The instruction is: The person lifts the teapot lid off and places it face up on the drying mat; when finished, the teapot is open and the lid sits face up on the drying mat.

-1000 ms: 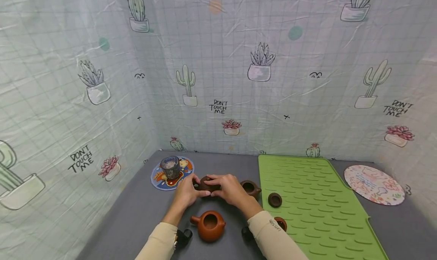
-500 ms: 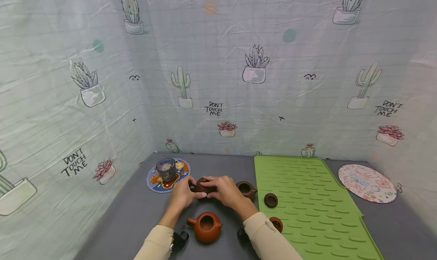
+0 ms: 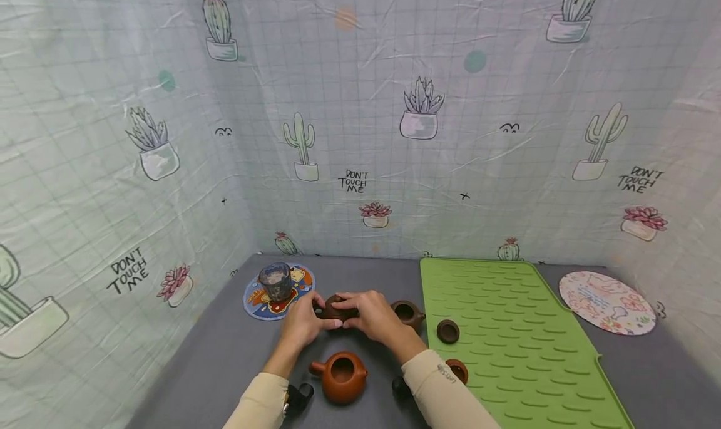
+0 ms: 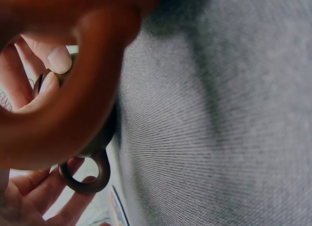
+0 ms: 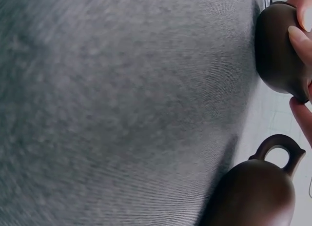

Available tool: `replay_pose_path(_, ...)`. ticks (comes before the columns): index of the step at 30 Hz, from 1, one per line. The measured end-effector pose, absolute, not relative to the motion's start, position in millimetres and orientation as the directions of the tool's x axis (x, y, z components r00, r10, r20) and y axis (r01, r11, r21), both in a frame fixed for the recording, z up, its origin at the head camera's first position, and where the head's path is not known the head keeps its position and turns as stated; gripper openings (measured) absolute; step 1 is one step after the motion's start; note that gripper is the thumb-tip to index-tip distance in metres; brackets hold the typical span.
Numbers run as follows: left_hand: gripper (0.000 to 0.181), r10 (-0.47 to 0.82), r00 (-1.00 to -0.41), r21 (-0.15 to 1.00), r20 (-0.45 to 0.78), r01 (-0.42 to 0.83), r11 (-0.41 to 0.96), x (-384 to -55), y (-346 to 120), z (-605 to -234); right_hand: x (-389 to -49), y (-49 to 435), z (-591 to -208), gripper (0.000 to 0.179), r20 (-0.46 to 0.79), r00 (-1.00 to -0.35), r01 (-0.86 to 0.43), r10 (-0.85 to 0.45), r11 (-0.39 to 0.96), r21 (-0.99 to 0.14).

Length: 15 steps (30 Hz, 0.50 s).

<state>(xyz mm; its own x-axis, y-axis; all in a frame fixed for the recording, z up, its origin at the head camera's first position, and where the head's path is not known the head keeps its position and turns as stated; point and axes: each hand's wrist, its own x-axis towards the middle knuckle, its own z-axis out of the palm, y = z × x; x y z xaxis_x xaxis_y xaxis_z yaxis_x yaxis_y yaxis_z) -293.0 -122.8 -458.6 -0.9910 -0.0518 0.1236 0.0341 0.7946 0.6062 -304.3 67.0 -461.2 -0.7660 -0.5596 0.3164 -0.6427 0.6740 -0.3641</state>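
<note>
Both hands are on a dark brown teapot (image 3: 333, 312) standing on the grey table. Fingers of the left hand (image 3: 300, 322) curl by its ring handle (image 4: 104, 170), and the thumb lies along the front. From the other side the right hand (image 3: 376, 319) holds it, with fingers over the lidded top and a thumb on the body. In the right wrist view a finger touches the spout of this teapot (image 5: 274, 45). A second dark teapot (image 3: 417, 321), lidless, stands just right of the right hand. Nearer the body is an orange-brown teapot (image 3: 342, 392) without a lid.
A green ridged mat (image 3: 518, 329) covers the right side, bearing a dark lid (image 3: 448, 332) and an orange-brown lid (image 3: 459, 371) near its left edge. A glass (image 3: 276, 283) stands on a blue patterned coaster (image 3: 252, 304) at back left. A pink round mat (image 3: 607, 302) lies far right.
The head view has shifted slightly. Both hands keep their hold on the dark teapot, with only slight finger movement at its top.
</note>
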Motion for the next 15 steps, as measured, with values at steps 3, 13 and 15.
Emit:
replay_pose_path(3, 0.048, -0.059, -0.992, 0.6, 0.115, 0.023, 0.799, -294.1, -122.8, -459.1, -305.2, 66.4, -457.9, 0.047, 0.308, -0.758, -0.652, -0.574, 0.677, -0.343)
replay_pose_path(13, 0.049, -0.056, -0.991, 0.581, 0.118, 0.023, 0.814, -292.8, -121.7, -460.6, -305.6, 70.3, -461.5, 0.044, 0.379, -0.722, -0.69, -0.578, 0.639, -0.34)
replay_pose_path(15, 0.049, -0.061, -0.991, 0.581, 0.122, 0.022, 0.814, -292.1, -122.4, -460.3, -305.9, 70.3, -462.5, 0.044, 0.413, -0.714, -0.698, -0.565, 0.619, -0.36)
